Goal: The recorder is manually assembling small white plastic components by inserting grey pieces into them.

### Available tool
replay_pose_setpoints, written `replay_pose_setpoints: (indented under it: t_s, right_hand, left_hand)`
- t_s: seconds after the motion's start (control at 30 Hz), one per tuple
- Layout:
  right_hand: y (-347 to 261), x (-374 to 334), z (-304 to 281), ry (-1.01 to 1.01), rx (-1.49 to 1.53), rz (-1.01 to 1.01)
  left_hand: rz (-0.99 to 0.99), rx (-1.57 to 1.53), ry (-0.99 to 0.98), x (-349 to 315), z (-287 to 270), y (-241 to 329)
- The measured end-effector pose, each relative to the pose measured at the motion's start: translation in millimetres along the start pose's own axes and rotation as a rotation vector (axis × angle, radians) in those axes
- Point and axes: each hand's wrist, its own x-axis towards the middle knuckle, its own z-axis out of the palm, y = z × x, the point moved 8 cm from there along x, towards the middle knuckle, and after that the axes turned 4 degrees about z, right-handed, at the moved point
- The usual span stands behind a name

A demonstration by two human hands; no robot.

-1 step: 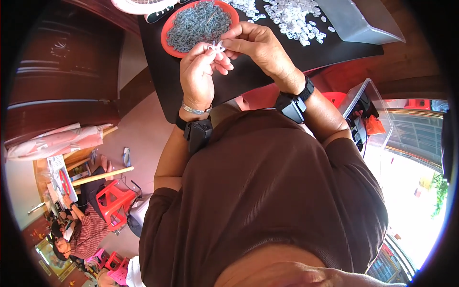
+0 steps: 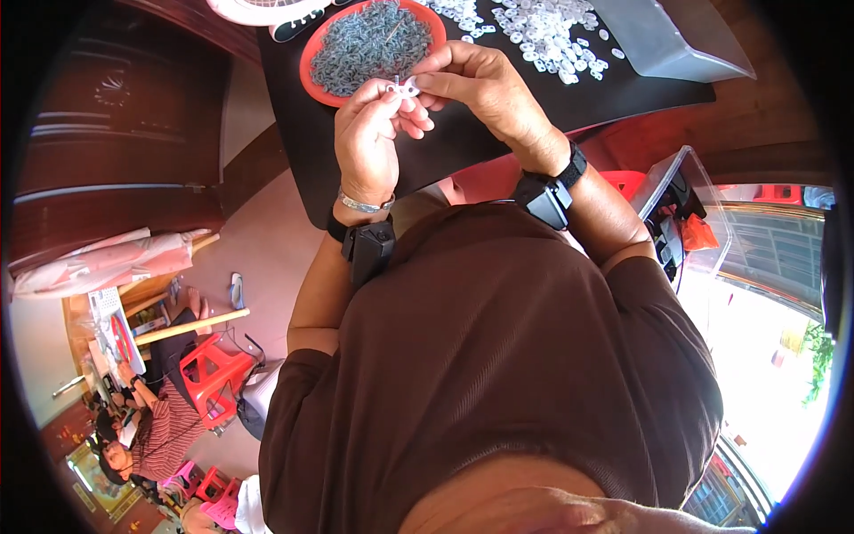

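Over the near edge of a red bowl (image 2: 307, 76), my two hands meet at a small white plastic piece (image 2: 406, 90) with holes in it. My left hand (image 2: 366, 138) pinches it between thumb and fingers. A short grey screw (image 2: 396, 79) seems to stand upright at its left end. The thumb and forefinger of my right hand (image 2: 485, 89) close on its right end; whether they also hold another screw is hidden. Grey screws (image 2: 374, 44) fill the bowl. Loose white plastic pieces (image 2: 556, 40) lie heaped to the right of it.
The black table (image 2: 307, 173) has a translucent grey bin (image 2: 676, 49) at its right and a white shoe-like object (image 2: 267, 11) at the far left. A clear box (image 2: 689, 205) stands at right. Red stools (image 2: 213, 378) and a person in a striped shirt (image 2: 169, 436) are at lower left.
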Motion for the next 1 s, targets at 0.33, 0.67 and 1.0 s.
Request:
replay_pose_setpoints:
  t_s: [0.33, 0.67, 1.0]
  right_hand:
    - [13.1, -3.6, 4.0, -0.094, 0.042, 0.076]
    - [22.6, -0.6, -3.2, -0.033, 0.282, 0.209]
    - [17.8, -4.5, -7.2, 0.022, 0.175, 0.162]
  left_hand:
    - [-0.034, 0.008, 0.020, -2.1, -9.7, -2.6]
    - [-0.133, 0.219, 0.072, -6.7, -10.8, -6.9]
    - [-0.133, 0.346, 0.063, -7.9, -3.0, -7.1]
